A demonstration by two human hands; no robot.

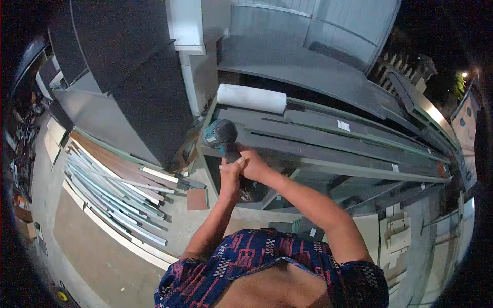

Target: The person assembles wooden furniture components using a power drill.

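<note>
The fingers of the right hand (pixel 252 163) are wrapped tight around the grip of a teal cordless drill (pixel 221 136); the left hand (pixel 229 179) sits just beneath and against it, its fingers curled closed on the lower part of the same grip, thumb up; whether a finger rests on the trigger cannot be told. The drill's body points away from the person and stands at the end corner of a stack of long dark panels (pixel 328 139), over the edge nearest the person; the bit is hidden behind the drill's body. On the far edge of that same end lies a white roll (pixel 251 98), near the drill but apart from it. The panels run off to the right on a frame; small white labels sit on them. Left of the hands a tall dark cabinet (pixel 149 97) rises; at its foot, on the concrete floor, lies a fan of long pale strips (pixel 115 192), and a small brown square board (pixel 197 199) lies beside their near ends. The person's patterned shirt (pixel 267 259) fills the bottom edge.
</note>
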